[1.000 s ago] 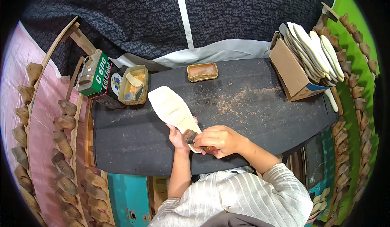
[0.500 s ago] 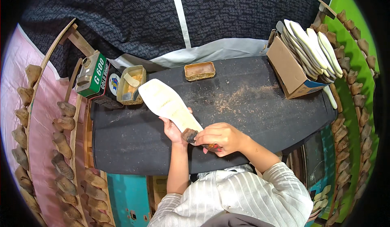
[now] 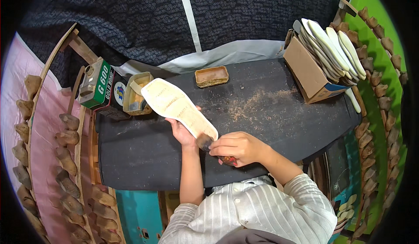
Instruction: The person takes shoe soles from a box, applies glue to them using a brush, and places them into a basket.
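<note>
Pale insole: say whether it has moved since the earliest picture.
Yes: the pale insole moved left, its wide end now overlapping the yellowish tub in view.

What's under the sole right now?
The left hand: part shows left of the sole, a fingertip past its right edge. Hidden: the fingers between and the table beneath.

Rect. metal tin (image 3: 106, 86), L end of table: green band (image 3: 102, 81) is bearing lg. white letter + numerals, running upward. Adj. dark panel (image 3: 110, 91) is carrying smaller pale caps. Round white emblem (image 3: 119, 93) w/ blue fig. is sitting alongside. Cream insole (image 3: 176, 107): thin brownish caps are running across in approx. 3 rows, same word apparently repeating.
</note>
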{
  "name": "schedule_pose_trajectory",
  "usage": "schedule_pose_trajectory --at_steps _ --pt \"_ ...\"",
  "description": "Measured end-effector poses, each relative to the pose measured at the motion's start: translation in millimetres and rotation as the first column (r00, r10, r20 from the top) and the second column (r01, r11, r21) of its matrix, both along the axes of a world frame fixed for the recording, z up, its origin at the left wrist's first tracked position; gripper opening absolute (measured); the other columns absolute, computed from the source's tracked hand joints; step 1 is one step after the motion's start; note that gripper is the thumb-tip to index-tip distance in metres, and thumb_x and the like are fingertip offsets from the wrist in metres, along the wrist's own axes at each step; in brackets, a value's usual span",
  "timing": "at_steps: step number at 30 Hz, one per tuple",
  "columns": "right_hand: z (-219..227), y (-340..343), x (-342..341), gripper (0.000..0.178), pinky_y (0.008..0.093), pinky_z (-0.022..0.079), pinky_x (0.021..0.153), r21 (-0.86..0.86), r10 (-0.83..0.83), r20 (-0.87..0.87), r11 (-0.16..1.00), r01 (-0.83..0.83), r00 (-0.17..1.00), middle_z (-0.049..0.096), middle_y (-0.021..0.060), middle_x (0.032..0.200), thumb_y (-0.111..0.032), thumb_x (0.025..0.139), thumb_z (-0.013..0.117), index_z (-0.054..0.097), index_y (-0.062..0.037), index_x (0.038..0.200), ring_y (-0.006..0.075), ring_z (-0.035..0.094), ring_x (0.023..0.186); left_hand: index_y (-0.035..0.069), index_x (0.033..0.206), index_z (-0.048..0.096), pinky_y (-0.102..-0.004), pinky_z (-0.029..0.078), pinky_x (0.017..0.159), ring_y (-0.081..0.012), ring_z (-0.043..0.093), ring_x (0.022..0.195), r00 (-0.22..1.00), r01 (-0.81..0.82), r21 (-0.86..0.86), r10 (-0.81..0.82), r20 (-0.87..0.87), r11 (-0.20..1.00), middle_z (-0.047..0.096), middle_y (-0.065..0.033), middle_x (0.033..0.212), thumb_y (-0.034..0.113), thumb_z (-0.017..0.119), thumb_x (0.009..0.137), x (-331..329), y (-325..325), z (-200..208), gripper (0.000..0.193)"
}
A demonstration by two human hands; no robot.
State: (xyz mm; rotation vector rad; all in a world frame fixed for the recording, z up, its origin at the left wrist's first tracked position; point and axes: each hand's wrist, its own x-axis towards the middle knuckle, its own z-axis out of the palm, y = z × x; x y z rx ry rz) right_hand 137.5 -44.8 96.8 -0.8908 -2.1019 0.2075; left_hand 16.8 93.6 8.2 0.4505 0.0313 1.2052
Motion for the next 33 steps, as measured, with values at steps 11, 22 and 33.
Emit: schedule_pose_trajectory --at_steps 11,22,33 --pt "-6 -1 -4 0.030 0.0331 0.050 0.065 -0.006 0.012 0.009 1.000 -0.011 1.000 0.059 0.0084 0.091 -0.004 0.059 0.065 0.059 -0.0025 0.088 0.0237 0.060 0.076 0.006 0.125 0.040 -0.0398 0.045 0.080 -0.0298 0.054 0.088 0.997 0.071 0.035 -0.071 -0.009 0.997 0.054 -0.0204 0.101 0.064 0.031 0.085 -8 -1 -1 0.072" --pt "-9 -2 -6 0.026 0.0313 0.051 0.061 0.008 -0.008 -0.070 1.000 0.009 0.998 0.062 0.0084 0.092 -0.007 0.063 0.070 0.063 -0.0030 0.087 0.0232 0.062 0.073 0.007 0.125 0.041 -0.0381 0.045 0.078 -0.0294 0.053 0.086 0.998 0.057 0.088 -0.057 -0.011 0.994 0.054 -0.0166 0.102 0.065 0.033 0.084 -7 -3 -3 0.072" --pt "-10 -10 -1 0.026 0.0329 0.051 0.067 -0.050 -0.033 -0.073 0.998 0.029 0.997 0.060 0.0080 0.093 -0.005 0.063 0.068 0.059 -0.0044 0.088 0.0242 0.061 0.079 0.006 0.125 0.040 -0.0380 0.045 0.077 -0.0290 0.052 0.088 0.997 0.071 0.027 -0.071 -0.010 0.997 0.053 -0.0191 0.101 0.065 0.032 0.084 -4 -5 -5 0.073"
